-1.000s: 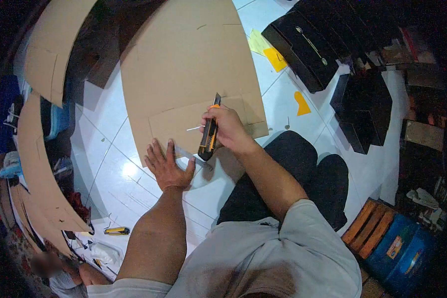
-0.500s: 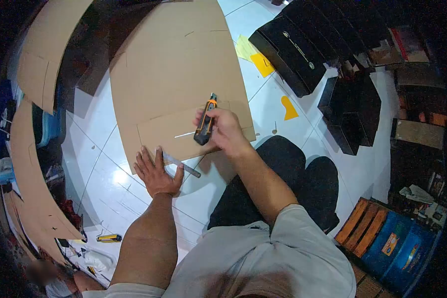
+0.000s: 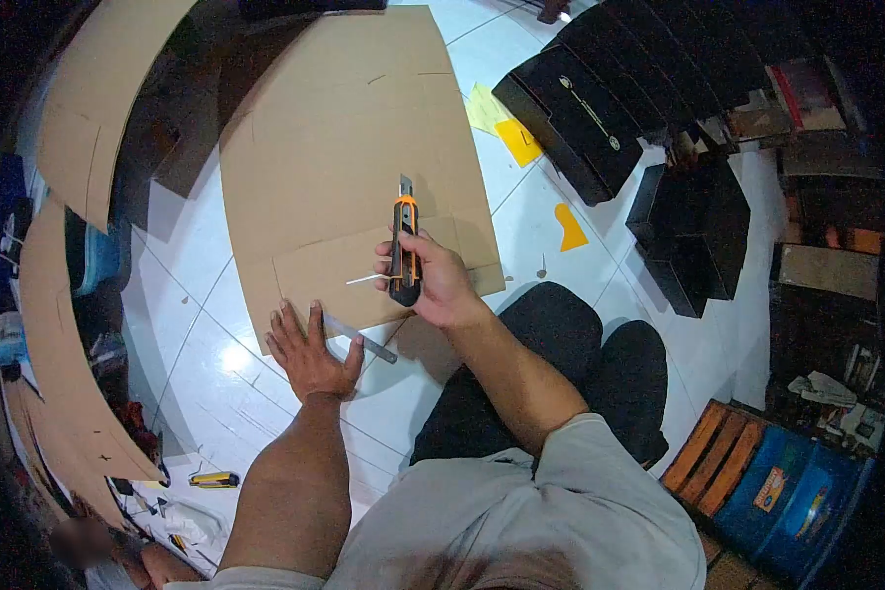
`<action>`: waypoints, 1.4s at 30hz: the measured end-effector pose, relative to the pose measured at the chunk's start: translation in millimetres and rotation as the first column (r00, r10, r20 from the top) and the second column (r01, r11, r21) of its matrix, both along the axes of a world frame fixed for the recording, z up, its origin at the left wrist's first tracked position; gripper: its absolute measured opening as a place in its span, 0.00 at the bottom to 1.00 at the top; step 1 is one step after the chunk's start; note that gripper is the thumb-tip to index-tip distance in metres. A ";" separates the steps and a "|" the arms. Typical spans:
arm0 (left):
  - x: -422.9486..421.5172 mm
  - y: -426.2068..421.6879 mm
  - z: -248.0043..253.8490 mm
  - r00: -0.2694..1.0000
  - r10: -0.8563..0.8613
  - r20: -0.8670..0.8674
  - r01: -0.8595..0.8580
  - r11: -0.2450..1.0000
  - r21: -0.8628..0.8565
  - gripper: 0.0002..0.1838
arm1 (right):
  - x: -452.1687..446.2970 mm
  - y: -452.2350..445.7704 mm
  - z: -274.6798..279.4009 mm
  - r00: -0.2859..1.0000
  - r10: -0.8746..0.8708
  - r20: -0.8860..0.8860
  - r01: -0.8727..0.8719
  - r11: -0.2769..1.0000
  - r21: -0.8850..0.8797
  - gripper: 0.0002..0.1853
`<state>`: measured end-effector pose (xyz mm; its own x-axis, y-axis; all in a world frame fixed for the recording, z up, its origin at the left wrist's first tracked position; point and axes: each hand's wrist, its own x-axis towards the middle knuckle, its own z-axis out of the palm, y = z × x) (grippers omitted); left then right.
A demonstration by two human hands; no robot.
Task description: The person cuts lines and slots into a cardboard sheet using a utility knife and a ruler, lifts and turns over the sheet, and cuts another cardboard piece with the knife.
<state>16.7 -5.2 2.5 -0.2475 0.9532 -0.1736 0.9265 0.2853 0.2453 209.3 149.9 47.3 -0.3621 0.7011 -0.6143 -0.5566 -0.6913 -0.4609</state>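
Note:
A sheet of brown cardboard (image 3: 354, 147) lies on the tiled floor. My left hand (image 3: 313, 356) rests flat at its near edge, fingers spread. A grey metal ruler (image 3: 369, 342) lies slantwise between the thumb and index finger of that hand. My right hand (image 3: 441, 280) is closed around a black and orange utility knife (image 3: 404, 251), held over the cardboard with its blade pointing away from me. Beside the knife, a thin white line (image 3: 364, 280) shows on the cardboard; I cannot tell whether it is a slit or a strip.
Black boxes (image 3: 570, 123) stand at the right, near yellow paper pieces (image 3: 518, 143). Curved cardboard sheets (image 3: 69, 324) rise at the left. A yellow cutter (image 3: 213, 480) lies on the floor. A blue crate (image 3: 787, 482) stands at lower right; part of another person (image 3: 157, 565) shows lower left.
My right hand has drawn the knife slightly towards me and turned it more upright in view. My left hand stays on the cardboard; the whole view has shifted a little.

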 end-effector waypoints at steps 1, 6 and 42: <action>0.8 0.8 2.3 1.000 0.005 -0.004 -0.005 0.999 -0.039 0.52 | 0.2 0.7 -0.6 1.000 0.001 0.002 -0.001 1.000 0.001 0.16; 2.2 2.8 6.4 1.000 0.001 0.005 -0.001 1.000 -0.023 0.52 | -4.8 0.9 -4.6 0.999 0.029 -0.037 -0.030 0.999 -0.028 0.25; 2.8 3.4 6.2 1.000 -0.006 0.010 0.006 1.000 -0.024 0.52 | 101.9 43.2 233.5 0.691 -0.649 0.317 -0.406 0.015 0.914 0.20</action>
<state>19.4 -1.9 8.7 -0.2398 0.9502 -0.1993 0.9258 0.2856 0.2476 311.2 193.1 280.8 -0.1674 0.7125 0.6814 0.1718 0.7017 -0.6915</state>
